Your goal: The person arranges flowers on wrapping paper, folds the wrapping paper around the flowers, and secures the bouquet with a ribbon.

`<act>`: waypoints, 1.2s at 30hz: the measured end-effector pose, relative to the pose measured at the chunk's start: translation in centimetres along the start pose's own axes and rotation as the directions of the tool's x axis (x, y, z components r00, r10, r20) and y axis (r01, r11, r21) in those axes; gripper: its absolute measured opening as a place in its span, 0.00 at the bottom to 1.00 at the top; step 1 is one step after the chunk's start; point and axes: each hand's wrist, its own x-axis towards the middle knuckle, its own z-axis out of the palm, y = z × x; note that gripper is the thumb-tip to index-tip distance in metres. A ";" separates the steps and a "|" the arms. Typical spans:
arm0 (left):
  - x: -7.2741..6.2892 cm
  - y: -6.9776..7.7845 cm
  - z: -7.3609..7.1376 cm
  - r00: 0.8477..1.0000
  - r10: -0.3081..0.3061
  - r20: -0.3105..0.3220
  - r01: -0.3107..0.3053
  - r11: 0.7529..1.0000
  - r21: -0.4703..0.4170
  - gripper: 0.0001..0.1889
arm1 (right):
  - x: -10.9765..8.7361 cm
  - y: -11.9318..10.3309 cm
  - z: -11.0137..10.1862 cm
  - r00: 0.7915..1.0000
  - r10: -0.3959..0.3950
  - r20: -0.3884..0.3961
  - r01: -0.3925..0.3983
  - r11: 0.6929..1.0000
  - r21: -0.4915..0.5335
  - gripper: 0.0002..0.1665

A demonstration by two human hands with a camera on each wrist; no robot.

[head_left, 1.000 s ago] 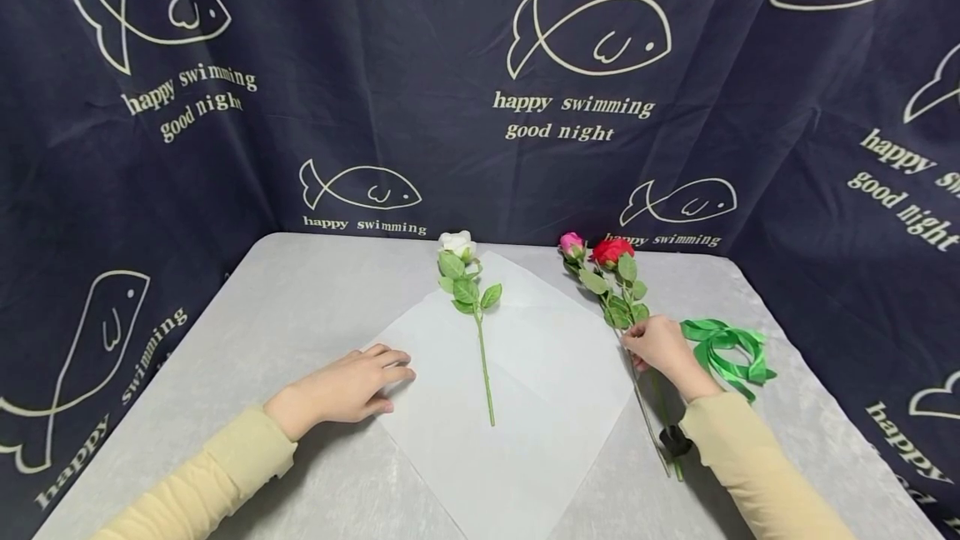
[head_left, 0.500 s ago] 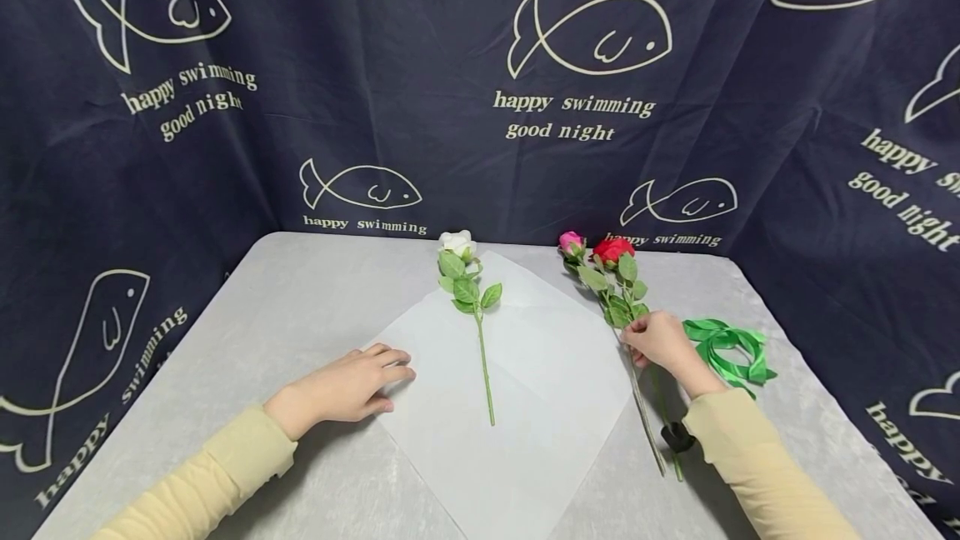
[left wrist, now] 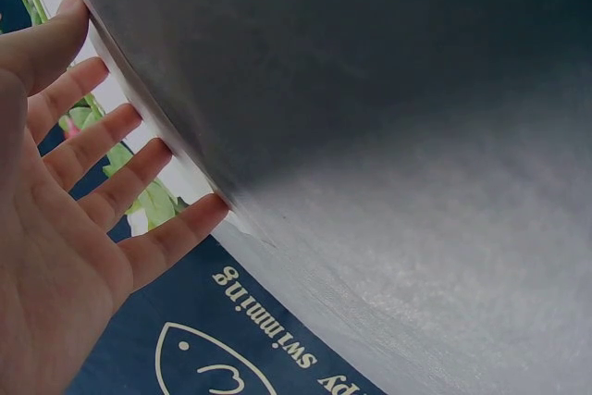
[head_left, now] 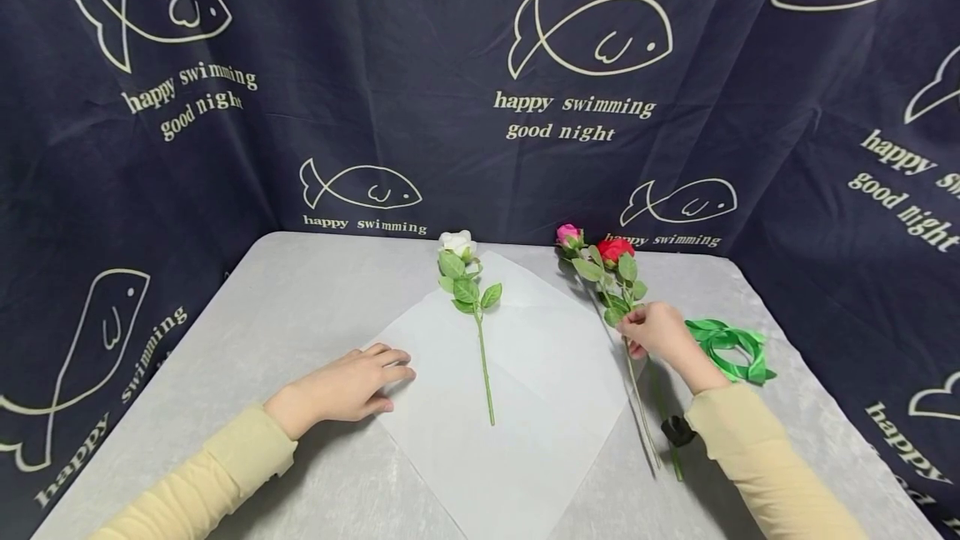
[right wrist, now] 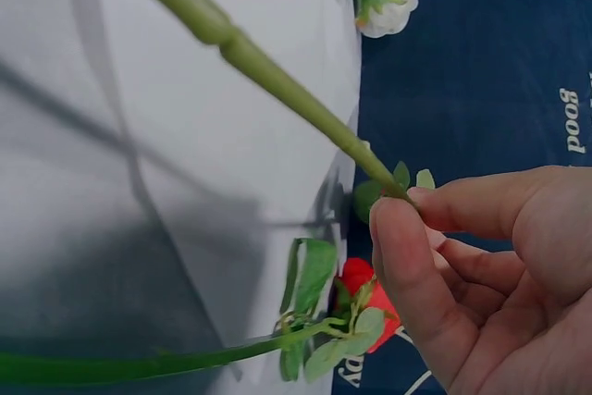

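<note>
My right hand (head_left: 660,336) pinches the stem of a pink rose (head_left: 569,236) between thumb and forefinger; the right wrist view shows the green stem (right wrist: 296,94) slanting up from the fingertips, its bloom hidden behind the hand. Just right of it, a red rose (head_left: 617,251) lies on the table, its stem partly under the hand. A white rose (head_left: 457,244) lies across a white wrapping sheet (head_left: 517,457). At the sheet's left corner rests my left hand (head_left: 348,382), fingers spread and fairly straight, fingertips touching its edge in the left wrist view.
A loose coil of green ribbon (head_left: 733,357) lies right of the right hand. Near the lower end of the red rose's stem is a small black object (head_left: 678,432), kind unclear. The grey tabletop (head_left: 315,290) ends against a dark blue fish-print curtain (head_left: 465,107).
My right hand has shifted slightly up and left, carrying the pink rose; its bloom and stem have drawn a little away from the red rose. The left hand has stayed put.
</note>
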 end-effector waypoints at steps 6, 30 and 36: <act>0.0 -0.1 0.1 1.000 0.001 -0.001 -0.001 1.000 0.008 0.25 | 0.0 -0.9 -0.5 0.998 -0.063 -0.016 0.063 0.998 0.012 0.13; 0.0 -0.1 0.1 1.000 -0.002 -0.004 0.002 1.000 0.000 0.24 | 0.8 -4.5 0.0 0.994 -0.110 -0.028 0.113 0.978 0.177 0.12; 0.0 0.0 -0.1 1.000 0.006 -0.010 -0.006 1.000 -0.001 0.24 | 1.0 -5.3 0.4 0.994 -0.107 -0.025 0.110 0.968 0.226 0.12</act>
